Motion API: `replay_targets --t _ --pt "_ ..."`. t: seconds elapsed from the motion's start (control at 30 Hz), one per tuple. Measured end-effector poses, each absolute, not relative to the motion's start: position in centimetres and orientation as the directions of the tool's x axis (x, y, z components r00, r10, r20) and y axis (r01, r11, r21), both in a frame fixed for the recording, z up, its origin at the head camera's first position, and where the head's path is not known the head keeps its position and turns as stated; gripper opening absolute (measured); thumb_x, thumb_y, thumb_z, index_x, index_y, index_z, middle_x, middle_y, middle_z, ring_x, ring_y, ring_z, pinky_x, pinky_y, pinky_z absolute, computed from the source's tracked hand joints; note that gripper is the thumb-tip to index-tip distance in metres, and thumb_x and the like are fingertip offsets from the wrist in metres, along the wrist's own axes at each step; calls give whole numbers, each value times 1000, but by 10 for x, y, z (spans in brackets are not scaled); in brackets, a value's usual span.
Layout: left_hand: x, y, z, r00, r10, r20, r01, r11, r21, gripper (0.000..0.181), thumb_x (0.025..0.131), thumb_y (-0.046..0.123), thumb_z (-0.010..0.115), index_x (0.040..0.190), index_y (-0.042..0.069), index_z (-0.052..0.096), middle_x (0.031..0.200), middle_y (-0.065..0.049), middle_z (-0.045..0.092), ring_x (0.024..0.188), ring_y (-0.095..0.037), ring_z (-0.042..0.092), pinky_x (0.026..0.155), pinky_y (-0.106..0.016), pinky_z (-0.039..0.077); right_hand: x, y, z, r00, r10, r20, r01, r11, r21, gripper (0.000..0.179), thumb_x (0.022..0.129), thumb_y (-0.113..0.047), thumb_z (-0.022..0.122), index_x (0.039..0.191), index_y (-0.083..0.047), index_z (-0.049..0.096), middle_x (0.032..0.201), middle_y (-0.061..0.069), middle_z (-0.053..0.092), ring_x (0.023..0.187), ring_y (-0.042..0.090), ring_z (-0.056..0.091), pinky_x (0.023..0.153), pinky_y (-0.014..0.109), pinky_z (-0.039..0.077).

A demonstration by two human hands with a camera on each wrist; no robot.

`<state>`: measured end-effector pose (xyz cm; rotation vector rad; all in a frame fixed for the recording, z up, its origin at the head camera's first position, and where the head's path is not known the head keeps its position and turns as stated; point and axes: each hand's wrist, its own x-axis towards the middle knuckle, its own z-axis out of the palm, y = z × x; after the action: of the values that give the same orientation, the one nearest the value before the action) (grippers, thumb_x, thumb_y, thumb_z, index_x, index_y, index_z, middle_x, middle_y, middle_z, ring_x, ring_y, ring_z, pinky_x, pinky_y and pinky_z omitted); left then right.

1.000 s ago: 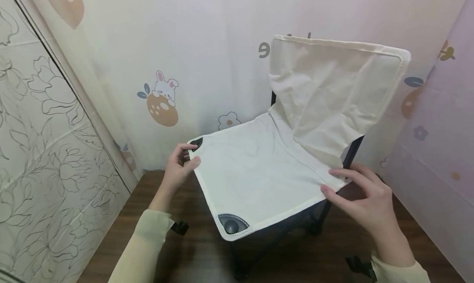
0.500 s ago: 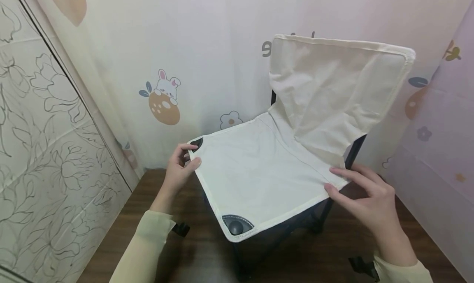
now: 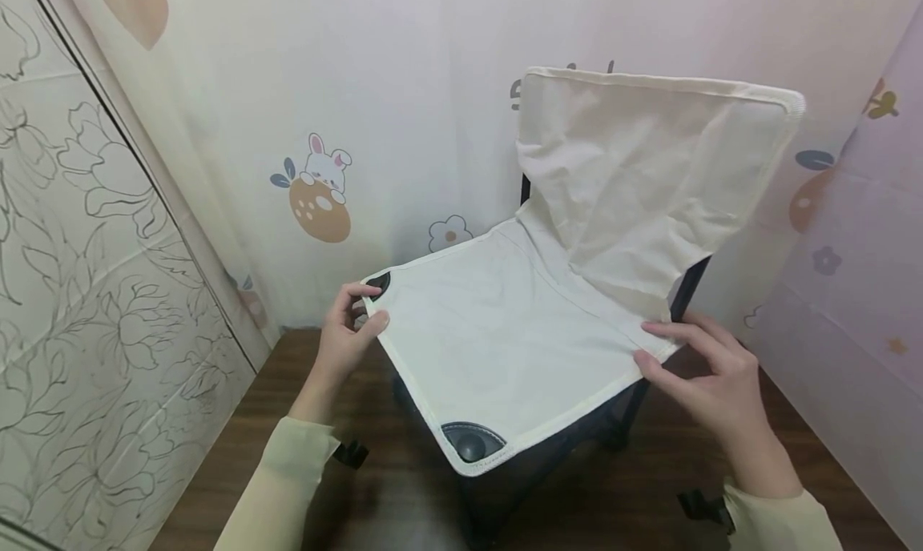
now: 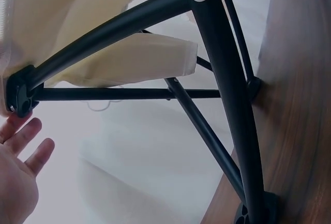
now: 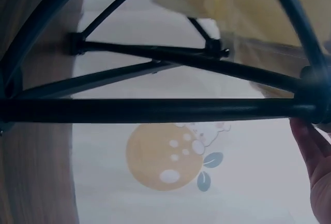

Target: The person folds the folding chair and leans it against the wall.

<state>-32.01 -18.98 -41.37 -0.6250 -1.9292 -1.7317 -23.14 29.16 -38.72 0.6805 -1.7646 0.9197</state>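
Observation:
A folding chair (image 3: 497, 327) with cream fabric and a dark tubular frame stands between my hands, its backrest (image 3: 649, 150) at the back right. My left hand (image 3: 346, 327) grips the seat's left corner, a finger over the black corner patch (image 3: 379, 283) and the thumb on the fabric edge. From below, the left wrist view has its fingertips at the dark corner joint (image 4: 21, 92). At the seat's right rear corner, near the backrest post (image 3: 688, 287), my right hand (image 3: 721, 375) holds the edge with thumb and forefinger on top. Its other fingers are partly hidden.
Under the chair lies a dark wood-grain surface (image 3: 238, 439). A printed curtain (image 3: 433, 94) hangs close behind, and a flower-patterned panel (image 3: 101, 255) rises at the left. Crossed frame legs (image 4: 207, 131) show beneath the seat.
The chair has turned slightly: its front corner has shifted right and a little down, while the backrest has edged left over the last half second. Both hands keep their hold.

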Motion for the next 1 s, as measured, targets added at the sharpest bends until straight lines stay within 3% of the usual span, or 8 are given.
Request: replay_targets --t 0.17,0.43,0.67,0.87,1.0 --pt "-316 -190 -414 -791 16 611 609 114 785 41 94 0 75 133 -2 62 137 -10 60 100 -25 64 73 -25 60 -238 294 -387 -323 -53 945 -808 535 -246 39 90 -34 88 101 3 84 93 21 72 78 3 49 71 11 35" --pt "-311 -191 -417 -766 -11 642 634 146 759 39 94 1 75 132 -1 64 142 -15 60 111 -25 63 79 -25 59 -242 297 -389 -344 -53 938 -817 509 -270 35 89 -27 90 103 4 84 96 21 73 84 5 53 74 13 36" --pt "-313 -190 -414 -759 -32 651 639 157 753 33 95 3 74 127 0 68 135 -8 62 109 -24 62 70 -22 59 -245 299 -390 -350 -55 935 -825 490 -280 34 88 -25 90 103 5 83 97 19 74 82 4 52 73 13 37" --pt "-319 -192 -408 -764 -29 645 635 150 758 44 93 3 77 136 -1 65 132 -17 65 112 -22 62 91 -26 53 -247 300 -392 -356 -50 933 -821 494 -287 34 87 -24 90 103 5 83 98 19 74 80 3 51 73 13 38" --pt "-323 -194 -404 -767 -14 641 633 140 761 48 90 3 79 135 -3 66 129 -20 66 112 -24 61 98 -31 50 -247 301 -391 -363 -57 930 -825 483 -292 32 86 -21 91 103 6 83 97 19 73 75 4 50 69 14 39"
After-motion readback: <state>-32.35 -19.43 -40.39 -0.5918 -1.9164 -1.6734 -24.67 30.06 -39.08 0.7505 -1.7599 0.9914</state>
